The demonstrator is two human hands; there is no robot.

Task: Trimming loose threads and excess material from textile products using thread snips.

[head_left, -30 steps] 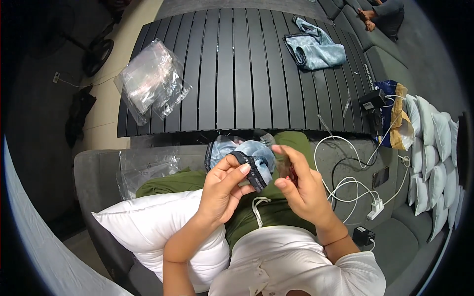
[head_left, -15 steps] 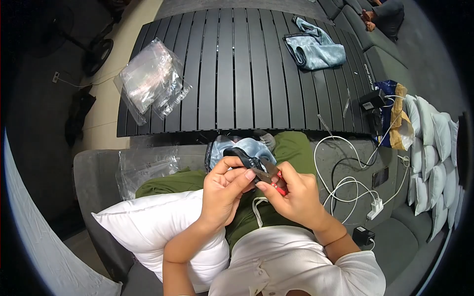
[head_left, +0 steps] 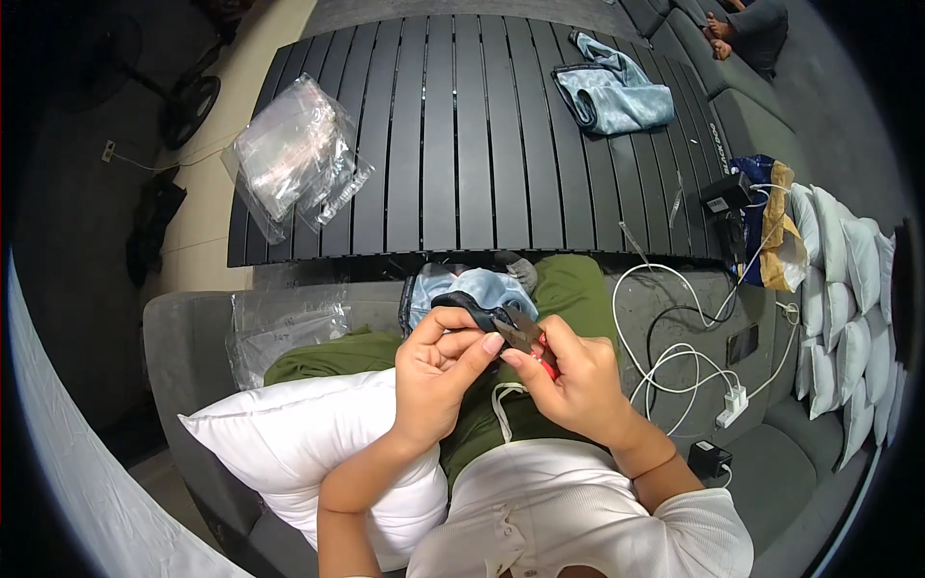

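Observation:
Over my lap, my left hand (head_left: 434, 371) pinches a black fabric band (head_left: 459, 305) between thumb and fingers. Below the band, pale blue cloth (head_left: 487, 283) with a black edge rests on my lap; whether the two are joined is hard to see. My right hand (head_left: 581, 380) is closed around small snips (head_left: 523, 333) with dark blades and red grips. The blades lie against the band, close to my left fingertips. My fingers cover most of the grips.
A black slatted table (head_left: 462, 135) stands ahead, bearing clear plastic bags (head_left: 294, 154) and folded blue cloth (head_left: 617, 91). A white pillow (head_left: 308, 443) lies by my left arm. White cables (head_left: 665, 371), a power strip (head_left: 732, 407) and stacked pillows (head_left: 848, 308) are to my right. Another person's feet show far right.
The black band has shifted slightly left and turned in my left fingers. The snips have changed angle a little, with both hands staying in nearly the same place.

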